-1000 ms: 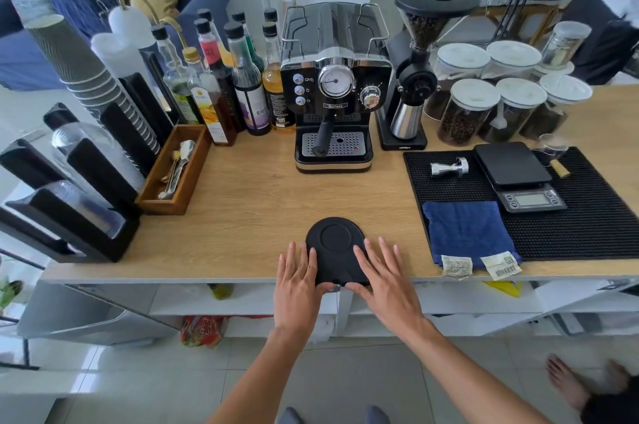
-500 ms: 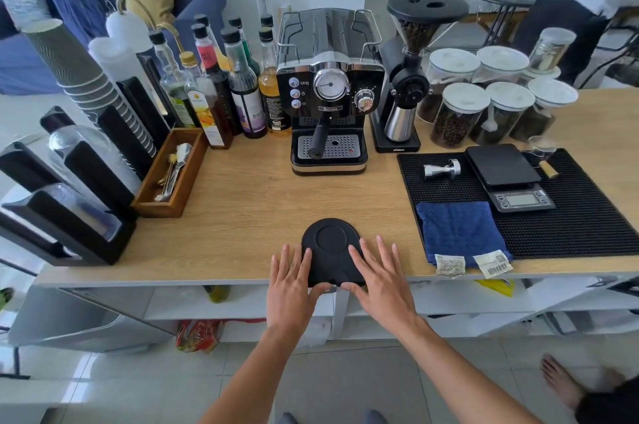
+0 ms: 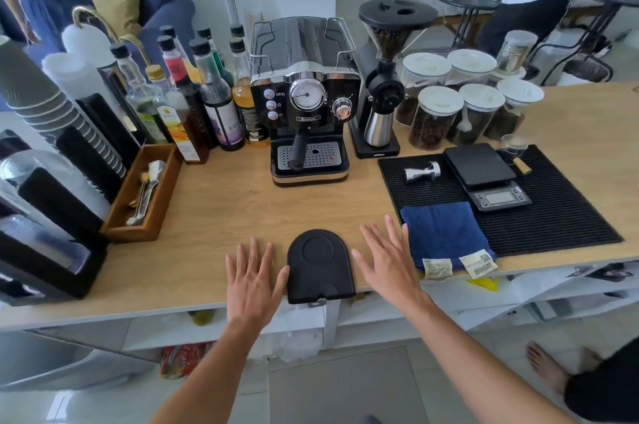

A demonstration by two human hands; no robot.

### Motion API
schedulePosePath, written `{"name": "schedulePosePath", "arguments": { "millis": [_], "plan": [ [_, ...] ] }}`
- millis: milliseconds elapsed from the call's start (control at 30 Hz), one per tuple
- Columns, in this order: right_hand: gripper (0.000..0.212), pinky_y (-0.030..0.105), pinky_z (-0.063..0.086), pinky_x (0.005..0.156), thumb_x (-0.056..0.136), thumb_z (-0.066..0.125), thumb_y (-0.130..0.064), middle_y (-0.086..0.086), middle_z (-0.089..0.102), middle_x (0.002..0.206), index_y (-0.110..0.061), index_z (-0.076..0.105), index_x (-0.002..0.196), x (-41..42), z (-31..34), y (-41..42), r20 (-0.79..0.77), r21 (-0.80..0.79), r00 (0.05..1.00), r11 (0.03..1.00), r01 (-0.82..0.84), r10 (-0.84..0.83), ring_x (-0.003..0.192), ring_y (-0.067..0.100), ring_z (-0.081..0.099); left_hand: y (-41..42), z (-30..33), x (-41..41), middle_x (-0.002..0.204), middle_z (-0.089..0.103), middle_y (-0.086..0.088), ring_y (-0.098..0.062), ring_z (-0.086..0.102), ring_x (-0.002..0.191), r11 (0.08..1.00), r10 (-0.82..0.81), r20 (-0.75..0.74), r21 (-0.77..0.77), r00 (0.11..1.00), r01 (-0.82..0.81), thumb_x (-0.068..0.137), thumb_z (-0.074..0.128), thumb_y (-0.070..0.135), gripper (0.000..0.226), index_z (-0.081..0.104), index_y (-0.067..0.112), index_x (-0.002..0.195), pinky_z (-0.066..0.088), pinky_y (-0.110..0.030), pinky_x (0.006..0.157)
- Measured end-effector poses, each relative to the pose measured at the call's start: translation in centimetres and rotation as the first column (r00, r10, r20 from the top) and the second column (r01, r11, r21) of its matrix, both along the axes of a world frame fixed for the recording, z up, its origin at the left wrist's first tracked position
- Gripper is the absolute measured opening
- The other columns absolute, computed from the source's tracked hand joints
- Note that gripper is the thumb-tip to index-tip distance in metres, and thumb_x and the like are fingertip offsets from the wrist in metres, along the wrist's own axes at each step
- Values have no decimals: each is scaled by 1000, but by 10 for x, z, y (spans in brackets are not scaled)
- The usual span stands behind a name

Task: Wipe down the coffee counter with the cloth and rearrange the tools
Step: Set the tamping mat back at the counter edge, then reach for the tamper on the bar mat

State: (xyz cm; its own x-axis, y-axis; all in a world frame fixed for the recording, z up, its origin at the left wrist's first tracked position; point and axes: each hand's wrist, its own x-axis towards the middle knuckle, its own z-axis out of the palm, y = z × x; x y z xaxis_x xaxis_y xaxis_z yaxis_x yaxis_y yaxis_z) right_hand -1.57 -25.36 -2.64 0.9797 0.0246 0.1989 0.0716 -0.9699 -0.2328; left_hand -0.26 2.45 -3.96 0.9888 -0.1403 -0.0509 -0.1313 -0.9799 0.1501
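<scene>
Both hands lie flat, fingers spread and holding nothing: left hand (image 3: 254,280) and right hand (image 3: 389,259) flank the black tamping mat (image 3: 320,266) overhanging the tabletop's (image 3: 224,212) front edge, probably squaring it; blue cloth (image 3: 444,233) waits beside.

Blue cloth (image 3: 444,233); black ribbed mat (image 3: 553,216); black tamping pad (image 3: 320,266).

Both forearms bare, reaching forward from the lower edge of view. Left hand (image 3: 254,280) flat, palm down, fingers (image 3: 257,252) straight and slightly spread. Right hand (image 3: 389,262) likewise palm down, fingers splayed, angled a little leftward. Nothing gripped by either.
</scene>
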Motion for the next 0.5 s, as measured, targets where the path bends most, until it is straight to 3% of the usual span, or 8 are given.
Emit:
{"name": "schedulePosePath", "arguments": {
  "millis": [100, 233, 367, 500],
  "plan": [
    [66, 60, 4, 121, 100, 26, -55, 8, 47, 151, -15, 41, 149, 22, 8, -12, -4, -35, 999, 999, 40, -40, 151, 35, 15, 0, -3, 4, 163, -4, -10, -33, -7, 150, 999, -12, -1, 37, 1000, 12, 88, -15, 69, 81, 4, 29, 155, -1, -55, 121],
    [57, 60, 5, 120, 103, 34, -46, 9, 43, 153, -17, 37, 151, 55, 20, -29, 0, -84, 995, 991, 101, -102, 151, 36, 13, 0, -7, 5, 163, 10, -14, -38, 9, 149, 999, -6, 13, 50, 1000, 5, 97, 0, 61, 69, 17, 27, 155, 11, -59, 119],
    [53, 60, 8, 120, 103, 44, -34, 12, 41, 155, -17, 36, 152, 88, 35, -47, 6, -141, 984, 974, 176, -177, 150, 39, 16, 1, -11, 5, 162, 13, -13, -37, 12, 149, 998, -8, 37, 56, 999, 6, 98, 6, 59, 66, 20, 27, 154, 11, -59, 119],
    [59, 59, 4, 120, 103, 47, -26, 11, 29, 161, -22, 23, 157, 116, 46, -64, -80, -225, 964, 946, 232, -256, 151, 39, 7, 2, -14, 6, 163, 13, -13, -37, 12, 149, 999, -6, 49, 48, 999, 4, 98, 10, 58, 65, 21, 28, 155, 11, -59, 119]
  ]
}}
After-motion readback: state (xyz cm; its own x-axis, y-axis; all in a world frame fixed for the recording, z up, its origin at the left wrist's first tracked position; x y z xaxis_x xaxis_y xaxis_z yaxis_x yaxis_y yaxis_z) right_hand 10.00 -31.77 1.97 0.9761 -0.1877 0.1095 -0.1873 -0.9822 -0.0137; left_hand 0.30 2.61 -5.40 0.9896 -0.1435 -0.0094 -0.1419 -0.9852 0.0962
